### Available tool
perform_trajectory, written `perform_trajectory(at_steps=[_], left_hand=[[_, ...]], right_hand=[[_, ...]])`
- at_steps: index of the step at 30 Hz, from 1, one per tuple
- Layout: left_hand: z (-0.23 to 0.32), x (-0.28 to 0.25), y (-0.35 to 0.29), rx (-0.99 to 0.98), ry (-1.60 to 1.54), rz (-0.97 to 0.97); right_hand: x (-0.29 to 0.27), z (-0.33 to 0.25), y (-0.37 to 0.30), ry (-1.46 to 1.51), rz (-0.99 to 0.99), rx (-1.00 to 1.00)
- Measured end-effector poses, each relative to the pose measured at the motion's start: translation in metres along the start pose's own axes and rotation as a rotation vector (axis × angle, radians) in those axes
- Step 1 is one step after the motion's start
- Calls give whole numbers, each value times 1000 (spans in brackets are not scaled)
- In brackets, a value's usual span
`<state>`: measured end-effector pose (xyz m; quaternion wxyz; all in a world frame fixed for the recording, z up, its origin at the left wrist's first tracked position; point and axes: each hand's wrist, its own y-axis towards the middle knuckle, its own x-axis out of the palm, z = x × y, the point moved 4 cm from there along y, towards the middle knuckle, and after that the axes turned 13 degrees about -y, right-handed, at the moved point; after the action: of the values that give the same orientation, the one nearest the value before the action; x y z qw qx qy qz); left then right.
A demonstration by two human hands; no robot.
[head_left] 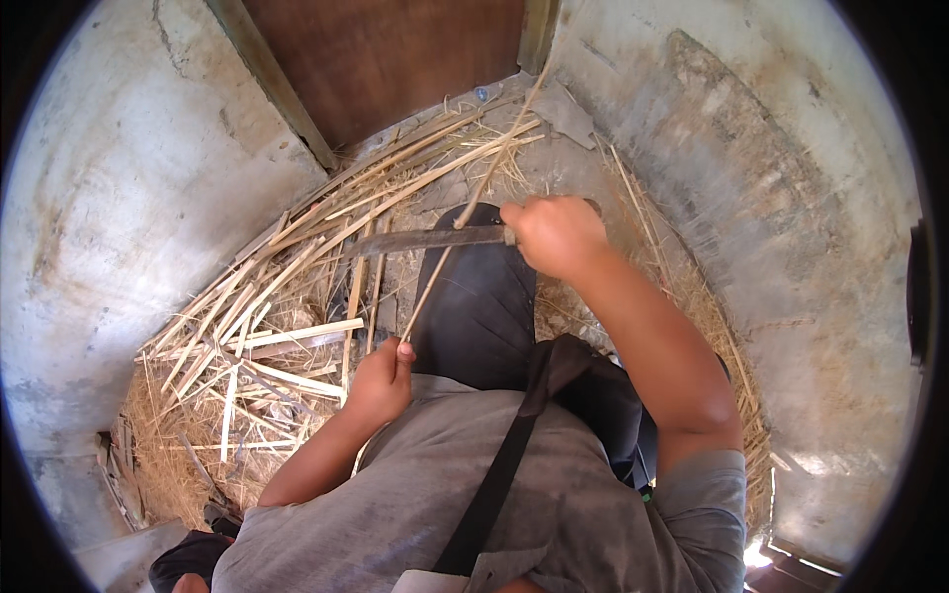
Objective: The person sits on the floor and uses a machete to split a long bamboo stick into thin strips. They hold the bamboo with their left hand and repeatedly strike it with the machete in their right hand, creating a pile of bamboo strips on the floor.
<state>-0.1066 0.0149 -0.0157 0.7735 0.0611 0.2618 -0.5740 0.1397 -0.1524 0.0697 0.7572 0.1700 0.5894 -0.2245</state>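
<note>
My right hand (557, 235) is closed round the handle of a machete (425, 240), whose long dark blade points left across my raised knee. Under and over the blade runs a thin bamboo strip (428, 290), slanting from my lap up toward the doorway; where exactly blade and strip touch is hard to tell. The lower part of the strip is pinched in my left hand (381, 381), thumb on top, beside my thigh. Dark trousers (479, 306) cover the knee beneath the blade.
Split bamboo strips (297, 341) lie heaped on the floor at the left, among straw-like shavings (163, 474). A brown door (395, 59) stands ahead. Stained walls (771, 168) rise on both sides. Another person's dark clothing (183, 558) shows at the lower left.
</note>
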Motion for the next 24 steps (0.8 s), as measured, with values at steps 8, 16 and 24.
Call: perform_trajectory(at_steps=[8, 16, 24], left_hand=[[-6, -7, -1, 30, -33, 73], [-26, -2, -4, -178, -203, -62], [-21, -15, 13, -240, -277, -115]], right_hand=[[14, 12, 30, 46, 80, 14], [23, 2, 26, -10, -24, -70], [19, 24, 25, 52, -63, 61]])
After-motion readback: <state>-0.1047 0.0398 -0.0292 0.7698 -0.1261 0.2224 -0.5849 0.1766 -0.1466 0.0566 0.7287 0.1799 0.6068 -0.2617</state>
